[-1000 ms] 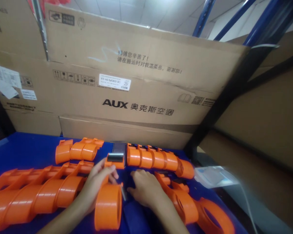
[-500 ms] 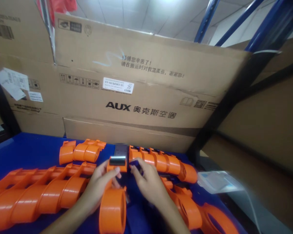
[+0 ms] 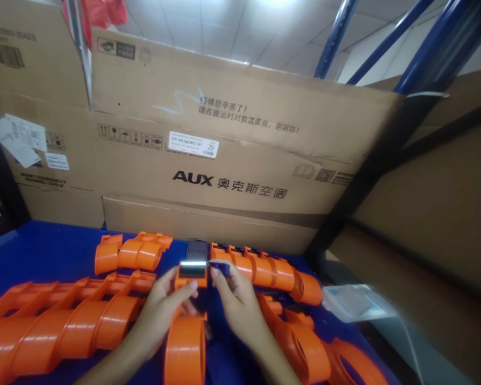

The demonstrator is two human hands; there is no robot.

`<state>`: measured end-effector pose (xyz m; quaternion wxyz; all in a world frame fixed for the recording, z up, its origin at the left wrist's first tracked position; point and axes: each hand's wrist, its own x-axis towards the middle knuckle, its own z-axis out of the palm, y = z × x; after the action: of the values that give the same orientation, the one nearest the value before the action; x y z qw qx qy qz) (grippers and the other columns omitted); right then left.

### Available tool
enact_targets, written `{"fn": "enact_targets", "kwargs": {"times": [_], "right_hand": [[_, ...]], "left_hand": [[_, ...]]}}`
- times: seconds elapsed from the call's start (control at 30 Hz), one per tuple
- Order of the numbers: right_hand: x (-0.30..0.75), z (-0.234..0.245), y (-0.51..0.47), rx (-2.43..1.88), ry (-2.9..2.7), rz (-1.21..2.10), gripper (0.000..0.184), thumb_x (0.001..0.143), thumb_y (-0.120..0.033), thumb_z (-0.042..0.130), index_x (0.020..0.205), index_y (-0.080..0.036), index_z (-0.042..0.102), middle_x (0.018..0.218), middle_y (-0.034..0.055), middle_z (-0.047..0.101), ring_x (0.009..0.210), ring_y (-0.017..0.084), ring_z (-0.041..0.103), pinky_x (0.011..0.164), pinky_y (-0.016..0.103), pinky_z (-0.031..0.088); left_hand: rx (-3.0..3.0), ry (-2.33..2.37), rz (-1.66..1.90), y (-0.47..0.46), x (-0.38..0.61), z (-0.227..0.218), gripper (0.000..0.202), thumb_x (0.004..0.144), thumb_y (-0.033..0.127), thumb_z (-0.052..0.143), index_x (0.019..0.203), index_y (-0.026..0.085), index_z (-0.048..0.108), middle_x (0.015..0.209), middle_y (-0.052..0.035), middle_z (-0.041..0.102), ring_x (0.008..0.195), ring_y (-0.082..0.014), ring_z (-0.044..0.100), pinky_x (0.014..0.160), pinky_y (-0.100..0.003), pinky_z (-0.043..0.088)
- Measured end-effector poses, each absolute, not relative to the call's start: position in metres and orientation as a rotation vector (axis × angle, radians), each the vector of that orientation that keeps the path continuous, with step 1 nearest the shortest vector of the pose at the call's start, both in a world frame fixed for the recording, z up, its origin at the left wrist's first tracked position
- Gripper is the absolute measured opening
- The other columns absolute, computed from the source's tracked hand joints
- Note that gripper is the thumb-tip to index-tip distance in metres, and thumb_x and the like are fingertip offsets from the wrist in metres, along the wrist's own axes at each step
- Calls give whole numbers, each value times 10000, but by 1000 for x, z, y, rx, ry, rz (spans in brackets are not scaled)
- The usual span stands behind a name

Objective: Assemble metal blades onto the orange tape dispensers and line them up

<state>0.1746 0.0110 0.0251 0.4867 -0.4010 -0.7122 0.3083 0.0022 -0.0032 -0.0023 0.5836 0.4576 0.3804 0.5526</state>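
Note:
My left hand [image 3: 160, 310] grips an orange tape dispenser [image 3: 186, 342] near its front end, thumb just under the metal cutting blade [image 3: 192, 268]. My right hand [image 3: 234, 305] pinches a small dark blue piece [image 3: 219, 267] right beside that blade. Both hands sit over the blue table [image 3: 44, 248], in the middle of several orange plastic dispenser shells.
Nested rows of orange shells lie at left [image 3: 60, 321], at back left [image 3: 130, 251], behind the hands [image 3: 264, 270] and at lower right [image 3: 304, 342]. A dark phone [image 3: 196, 249] lies behind the blade. Large cardboard boxes [image 3: 232, 160] wall off the back. A clear plastic bag [image 3: 353, 302] lies at right.
My right hand rose from the table surface to the dispenser's front and now pinches a small blue piece at the blade. My left hand kept its hold on the dispenser.

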Motion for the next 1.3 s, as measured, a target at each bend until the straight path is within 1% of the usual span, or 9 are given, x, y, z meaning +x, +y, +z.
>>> {"fn": "enact_targets", "kwargs": {"times": [0.1, 0.2, 0.3, 0.37, 0.47, 0.67, 0.77, 1.07, 1.3], "right_hand": [[175, 26, 9, -1006, -1810, 673, 338, 1034, -359, 428, 1288, -219, 602, 1010, 76, 694, 970, 232, 652, 896, 357, 515], [175, 26, 7, -1041, -1870, 602, 378, 1053, -354, 364, 1321, -207, 586, 898, 58, 675, 867, 217, 653, 832, 344, 522], [174, 26, 5, -1061, -1878, 574, 360, 1054, -339, 366, 1343, -199, 529, 844, 34, 652, 805, 192, 647, 763, 307, 512], [173, 27, 3, -1050, -1849, 569, 271, 1046, -321, 384, 1251, -201, 515, 836, 23, 648, 767, 176, 643, 725, 283, 499], [171, 27, 3, -1049, -1833, 538, 115, 1033, -309, 399, 1047, -220, 470, 758, -10, 607, 667, 159, 604, 650, 265, 466], [173, 25, 2, -1097, -1970, 469, 50, 983, -276, 464, 960, -234, 452, 734, -22, 571, 648, 162, 573, 596, 255, 413], [175, 26, 1, -1107, -2022, 435, 51, 959, -240, 472, 911, -235, 457, 690, -35, 540, 606, 152, 534, 569, 247, 386], [176, 29, 1, -1058, -2071, 402, 154, 946, -223, 477, 800, -238, 432, 661, -37, 517, 578, 140, 476, 542, 240, 356], [175, 32, 0, -1057, -2083, 374, 156, 938, -240, 508, 787, -234, 469, 665, -26, 555, 593, 149, 512, 567, 247, 381]], "left_hand": [[1085, 900, 1296, -3, 2, -4, 267, 862, 398, 703, 1035, 199, 661, 819, -2, 666, 589, -113, 625, 601, -236, 491], [1077, 903, 1298, -4, 3, -5, 283, 862, 408, 704, 1047, 199, 652, 827, -2, 665, 599, -120, 629, 609, -245, 495], [1072, 890, 1297, -3, 2, -5, 292, 865, 409, 701, 1059, 196, 649, 824, -2, 662, 595, -119, 627, 611, -248, 496], [1064, 892, 1300, -2, 2, -5, 290, 861, 406, 705, 1049, 192, 650, 818, -1, 661, 588, -117, 627, 605, -246, 495], [1032, 906, 1316, -2, 3, -5, 306, 844, 418, 721, 1034, 190, 651, 809, -5, 667, 581, -121, 633, 591, -244, 495], [1004, 907, 1339, -1, 3, -5, 338, 810, 438, 742, 1034, 197, 667, 805, -13, 686, 576, -127, 640, 596, -249, 508], [1010, 912, 1329, -1, 3, -5, 364, 787, 448, 756, 1037, 194, 679, 798, -20, 692, 565, -132, 641, 563, -243, 500], [1090, 889, 1328, -4, 4, -4, 310, 849, 423, 706, 1058, 201, 649, 813, -2, 668, 574, -114, 631, 571, -229, 502], [1068, 885, 1331, -4, 4, -4, 339, 817, 435, 733, 1044, 193, 665, 770, -5, 686, 556, -121, 620, 560, -227, 497]]}}
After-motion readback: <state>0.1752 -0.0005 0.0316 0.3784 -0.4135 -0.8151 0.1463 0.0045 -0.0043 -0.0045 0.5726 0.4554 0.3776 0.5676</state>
